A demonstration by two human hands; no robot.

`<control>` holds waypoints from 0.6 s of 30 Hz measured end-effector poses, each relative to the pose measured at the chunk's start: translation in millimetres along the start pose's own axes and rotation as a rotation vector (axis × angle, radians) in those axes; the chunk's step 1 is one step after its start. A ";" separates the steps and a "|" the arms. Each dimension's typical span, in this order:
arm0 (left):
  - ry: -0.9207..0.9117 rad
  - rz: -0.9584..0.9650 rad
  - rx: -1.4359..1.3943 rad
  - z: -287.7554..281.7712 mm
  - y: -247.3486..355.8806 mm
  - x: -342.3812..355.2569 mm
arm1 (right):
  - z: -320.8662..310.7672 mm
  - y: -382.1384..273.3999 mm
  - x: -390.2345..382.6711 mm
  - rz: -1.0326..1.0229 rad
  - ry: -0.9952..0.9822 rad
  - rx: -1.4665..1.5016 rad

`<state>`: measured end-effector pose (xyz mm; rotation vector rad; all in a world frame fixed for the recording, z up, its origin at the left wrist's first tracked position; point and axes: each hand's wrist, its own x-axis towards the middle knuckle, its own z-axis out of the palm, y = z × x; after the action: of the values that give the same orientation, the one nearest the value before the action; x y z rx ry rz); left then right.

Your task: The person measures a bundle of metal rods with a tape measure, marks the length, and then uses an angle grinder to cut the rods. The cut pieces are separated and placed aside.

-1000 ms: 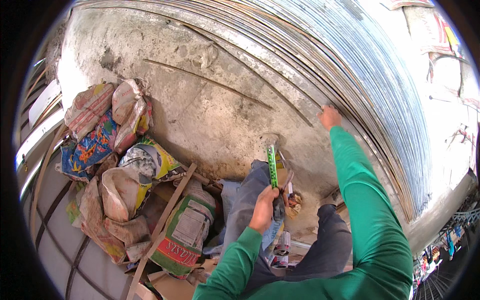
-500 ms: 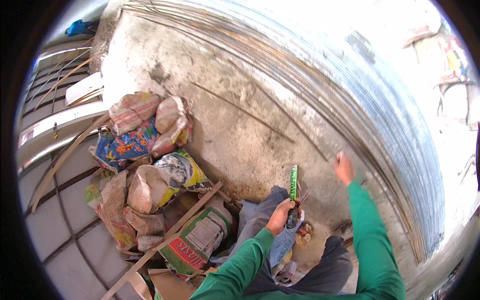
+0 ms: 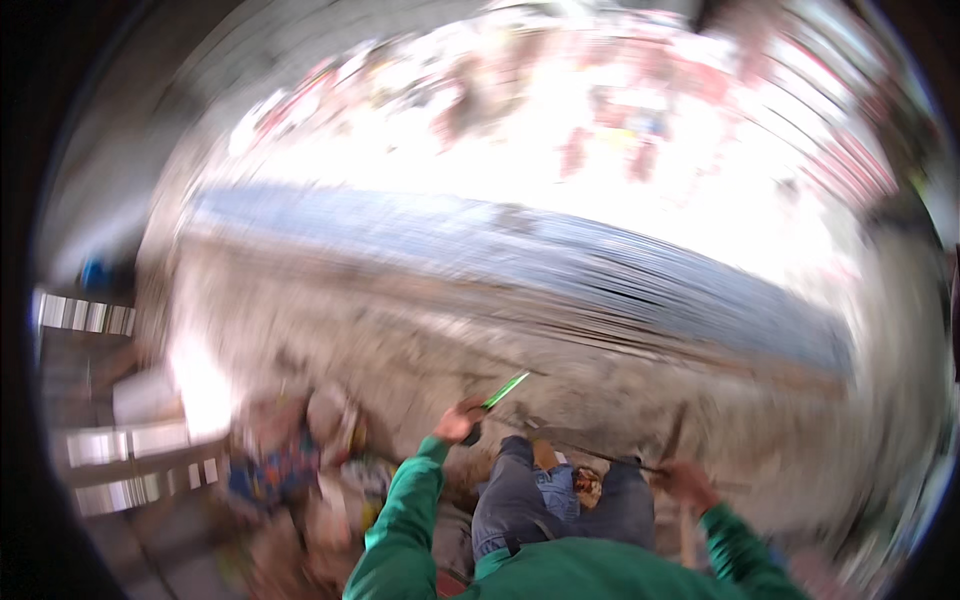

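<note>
Green tool (image 3: 506,390) slants lengthwise forward and right from the left hand (image 3: 459,421).

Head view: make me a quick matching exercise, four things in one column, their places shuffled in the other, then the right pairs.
1. green tool
2. bars
3. sacks
4. trousers

A. heaped at the lower left
B. dark, low in the middle of the picture
C. held in the left hand
D. in a long bundle stretching across the picture

Pairs: 1-C; 2-D; 3-A; 4-B
</note>
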<state>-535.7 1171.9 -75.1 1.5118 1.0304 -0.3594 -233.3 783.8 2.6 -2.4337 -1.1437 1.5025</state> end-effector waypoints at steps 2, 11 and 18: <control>0.028 0.999 0.601 25.3 -45.7 28.0 | -25.5 50.7 -56.8 -0.007 0.087 -0.092; -0.485 -0.332 -0.143 217.8 189.2 -52.2 | -190.9 224.1 -329.1 0.052 0.509 -0.186; -0.690 -0.413 0.029 382.2 314.0 -62.7 | -205.8 343.0 -439.7 0.247 1.079 -0.445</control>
<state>-206.1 830.9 79.0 1.0562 0.7631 -1.1040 11.2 329.6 298.0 -3.0021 -0.9533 -0.2276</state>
